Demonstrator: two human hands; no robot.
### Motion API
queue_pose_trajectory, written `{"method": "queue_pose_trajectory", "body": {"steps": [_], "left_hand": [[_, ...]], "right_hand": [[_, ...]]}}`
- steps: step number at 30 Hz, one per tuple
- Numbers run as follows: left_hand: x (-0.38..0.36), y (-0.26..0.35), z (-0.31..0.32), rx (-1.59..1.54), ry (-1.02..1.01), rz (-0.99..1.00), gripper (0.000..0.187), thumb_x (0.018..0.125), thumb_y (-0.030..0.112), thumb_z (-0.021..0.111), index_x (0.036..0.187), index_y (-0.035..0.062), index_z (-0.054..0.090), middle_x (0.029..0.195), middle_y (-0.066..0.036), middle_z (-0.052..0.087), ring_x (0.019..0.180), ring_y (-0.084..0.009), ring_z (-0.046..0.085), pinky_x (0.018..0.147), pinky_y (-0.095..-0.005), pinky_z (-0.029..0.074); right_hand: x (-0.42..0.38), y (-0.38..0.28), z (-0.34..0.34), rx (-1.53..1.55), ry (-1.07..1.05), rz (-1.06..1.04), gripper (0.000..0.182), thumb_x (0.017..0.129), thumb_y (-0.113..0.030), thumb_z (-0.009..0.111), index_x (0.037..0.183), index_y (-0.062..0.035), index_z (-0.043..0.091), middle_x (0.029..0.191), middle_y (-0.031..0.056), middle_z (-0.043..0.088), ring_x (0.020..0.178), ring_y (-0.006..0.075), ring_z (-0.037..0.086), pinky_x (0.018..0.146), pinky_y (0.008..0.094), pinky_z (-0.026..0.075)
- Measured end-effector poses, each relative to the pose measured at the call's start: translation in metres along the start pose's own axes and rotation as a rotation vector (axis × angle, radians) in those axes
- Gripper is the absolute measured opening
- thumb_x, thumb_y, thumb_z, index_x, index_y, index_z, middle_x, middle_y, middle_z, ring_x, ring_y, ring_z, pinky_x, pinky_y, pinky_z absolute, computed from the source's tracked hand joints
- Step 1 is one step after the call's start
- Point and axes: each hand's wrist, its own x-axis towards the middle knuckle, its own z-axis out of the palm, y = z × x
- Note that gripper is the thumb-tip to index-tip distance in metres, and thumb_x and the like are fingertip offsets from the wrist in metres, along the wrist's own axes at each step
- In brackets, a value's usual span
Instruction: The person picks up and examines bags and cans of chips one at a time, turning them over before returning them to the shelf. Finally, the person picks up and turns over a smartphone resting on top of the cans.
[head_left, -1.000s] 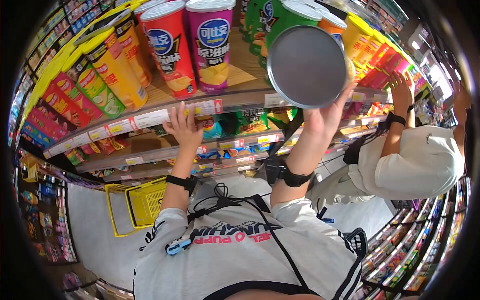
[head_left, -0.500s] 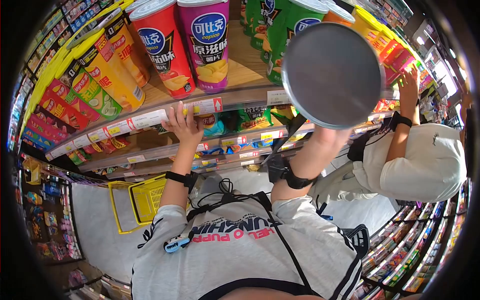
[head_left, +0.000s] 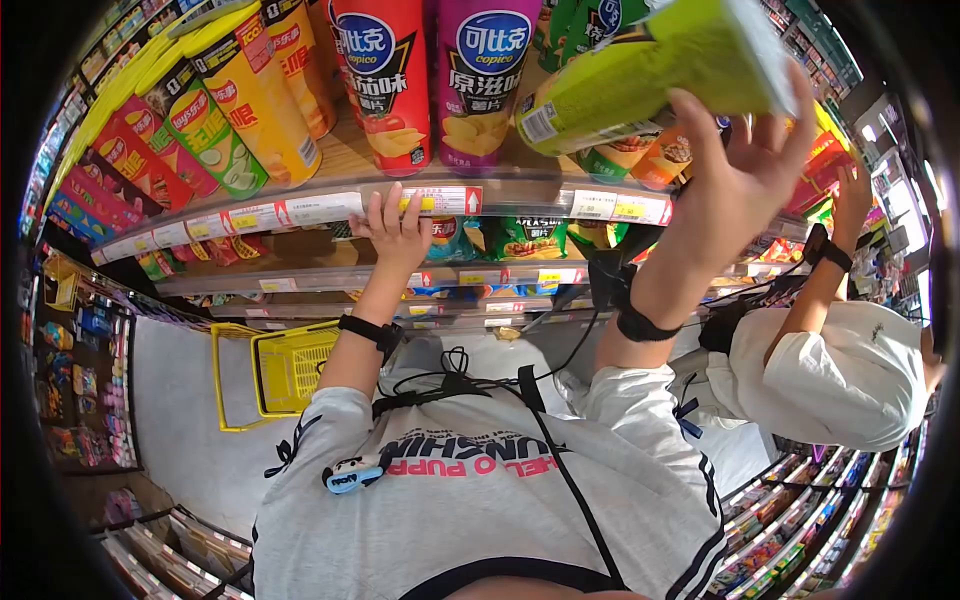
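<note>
My right hand (head_left: 745, 165) grips a green chip can (head_left: 630, 80) near its right end. The can lies tilted, nearly sideways, above the shelf's front, and its barcoded end points left. My left hand (head_left: 395, 228) rests with fingers spread on the price-tag strip (head_left: 310, 211) of the shelf edge and holds nothing. Above that hand a red chip can (head_left: 385, 90) and a purple chip can (head_left: 483, 85) stand upright on the shelf. Several green chip cans (head_left: 585, 40) are partly hidden behind the held can.
Yellow chip cans (head_left: 255, 90) and other colours line the shelf's left side. Lower shelves hold bagged snacks (head_left: 525, 238). A yellow shopping basket (head_left: 295, 365) stands on the floor at left. Another person (head_left: 830, 370) at right reaches toward the shelf.
The can in my right hand has swung from end-on to sideways, showing its green side, and my right hand has moved up and right. My left hand stays on the shelf edge.
</note>
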Motion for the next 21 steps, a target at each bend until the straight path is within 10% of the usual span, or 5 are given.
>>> {"method": "queue_pose_trajectory", "body": {"steps": [3,21], "left_hand": [[0.000,0.001,-0.001,0.001,-0.005,-0.005,0.057,0.071,0.020,0.062,0.123,0.0204,0.041,0.132,-0.008,0.039,0.126,-0.0349,0.029,0.103,-0.0595,0.004],[-0.006,0.003,0.004,-0.077,0.014,-0.061,0.056,0.072,0.020,0.061,0.126,0.0247,0.045,0.133,-0.003,0.042,0.127,-0.0292,0.030,0.105,-0.0593,-0.001]], "right_hand": [[0.006,0.024,0.001,-0.421,-0.129,-0.034,0.073,0.060,0.003,0.080,0.124,-0.0044,0.046,0.095,0.0079,0.060,0.077,0.0090,0.054,0.066,0.0231,0.050],[-0.001,0.051,0.020,-0.553,-0.087,-0.096,0.076,0.061,-0.023,0.084,0.126,-0.0075,0.049,0.083,0.0048,0.060,0.064,0.0109,0.045,0.057,0.0239,0.042]]}}
